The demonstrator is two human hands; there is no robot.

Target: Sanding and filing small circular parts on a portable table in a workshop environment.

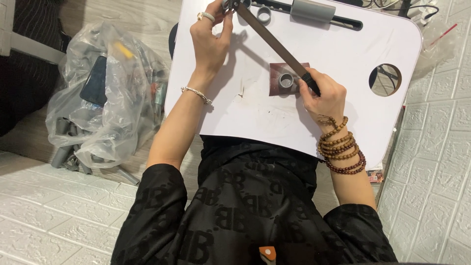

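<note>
White lap bench over black-clad knees, pale embossed floor tiles on the right and lower left, wooden boards at the upper left. Round hole cut through the bench near its right edge.

Left hand up at the far edge of the bench, ring on one finger, thin silver bracelet at the wrist, fingers pinched shut around something small and grey at the top of the frame. Mostly cut off by the picture edge and covered by the fingers, so kind and shape not clear.

Right hand lower and to the right, several strands of brown wooden beads around the wrist, grip closed on the black handle end of a long flat file. File slanting up and left across the bench, its far tip meeting the piece in the left hand's grip right at the frame edge; exact contact hard to make out.

Just beside the right hand, partly under the file: dark reddish-brown sheet lying flat on the bench, with a short grey ring standing on it, open end up. Right part of the sheet hidden by the hand.

Along the far edge: another grey ring and a grey tube piece on a dark slot, both clipped by the top of the frame.

On the floor at left, well apart from the bench: crumpled clear plastic bag with grey pipe pieces and a dark flat thing inside, contents blurred by the plastic.
</note>
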